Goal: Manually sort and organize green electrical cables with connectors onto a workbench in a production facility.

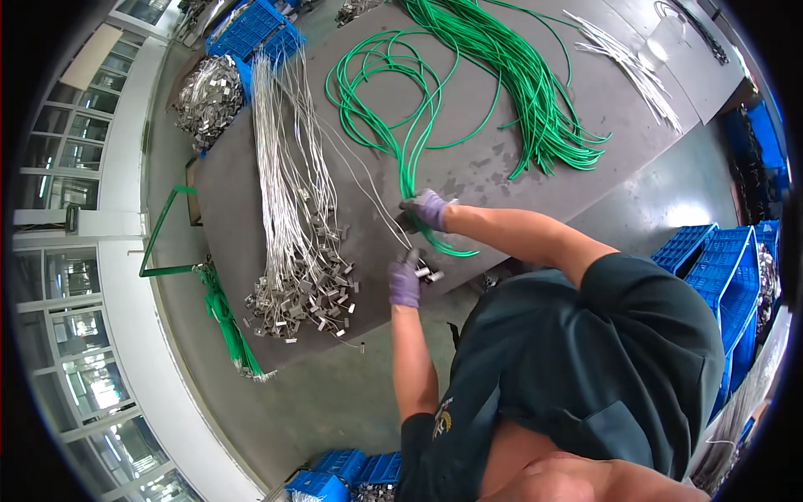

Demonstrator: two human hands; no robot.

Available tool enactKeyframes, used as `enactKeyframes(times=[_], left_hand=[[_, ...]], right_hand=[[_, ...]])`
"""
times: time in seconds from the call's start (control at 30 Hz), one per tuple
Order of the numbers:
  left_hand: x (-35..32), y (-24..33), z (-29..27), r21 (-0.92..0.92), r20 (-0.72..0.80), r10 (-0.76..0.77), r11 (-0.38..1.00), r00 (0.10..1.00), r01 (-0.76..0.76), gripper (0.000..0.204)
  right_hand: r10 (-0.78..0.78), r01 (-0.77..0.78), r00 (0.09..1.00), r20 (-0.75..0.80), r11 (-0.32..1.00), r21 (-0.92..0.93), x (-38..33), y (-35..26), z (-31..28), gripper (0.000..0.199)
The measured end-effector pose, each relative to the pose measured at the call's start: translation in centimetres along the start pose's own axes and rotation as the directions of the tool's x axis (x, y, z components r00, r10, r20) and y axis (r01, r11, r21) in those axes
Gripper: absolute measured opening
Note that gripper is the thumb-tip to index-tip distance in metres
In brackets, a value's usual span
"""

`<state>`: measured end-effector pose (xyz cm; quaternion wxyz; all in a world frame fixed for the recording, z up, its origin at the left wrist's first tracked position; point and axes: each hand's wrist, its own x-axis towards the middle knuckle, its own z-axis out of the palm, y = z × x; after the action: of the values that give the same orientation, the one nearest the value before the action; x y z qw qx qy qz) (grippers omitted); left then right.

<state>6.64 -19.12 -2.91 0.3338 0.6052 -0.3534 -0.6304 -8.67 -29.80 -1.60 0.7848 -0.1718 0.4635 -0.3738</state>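
Observation:
My right hand, in a grey and purple glove, is closed round a small bunch of green tubing. The strands loop on the table beyond it, and their short ends stick out on the near side. Just nearer to me, my left hand, gloved alike, is closed on a few thin white wires. Small silver end pieces poke out beside its fingers. Left of my hands lies a thick bundle of white wires, with many metal end pieces heaped at the near end.
The grey table carries a larger bundle of green tubing at the back and white strips at far right. Blue crates stand at right, more blue crates at far left. Green strands hang off the left edge.

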Motion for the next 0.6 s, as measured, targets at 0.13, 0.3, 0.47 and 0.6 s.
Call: enactKeyframes(times=[0.13,0.3,0.47,0.6], left_hand=[[-6.1,-1.8,0.0,0.099,0.012,-0.1,0.99,0.995,0.098,0.027],[-13.7,-4.2,-1.0,0.179,0.091,-0.096,0.981,0.991,0.079,0.025],[-22.2,-5.9,2.2,0.268,0.014,-0.282,0.925,0.959,0.268,0.025],[-26.3,-7.5,5.1,0.418,0.07,-0.11,0.906,0.991,0.071,0.025]], right_hand=[[0.021,-0.007,0.997,-0.076,0.983,0.181,4.1,-0.1,3.1,0.019],[0.0,0.011,0.999,-0.039,0.96,0.281,10.8,-1.2,2.9,0.024],[0.059,-0.053,0.981,-0.185,0.998,0.04,12.6,-1.3,5.3,0.027],[0.003,0.03,0.973,0.232,0.99,-0.141,16.0,1.0,4.6,0.027]])
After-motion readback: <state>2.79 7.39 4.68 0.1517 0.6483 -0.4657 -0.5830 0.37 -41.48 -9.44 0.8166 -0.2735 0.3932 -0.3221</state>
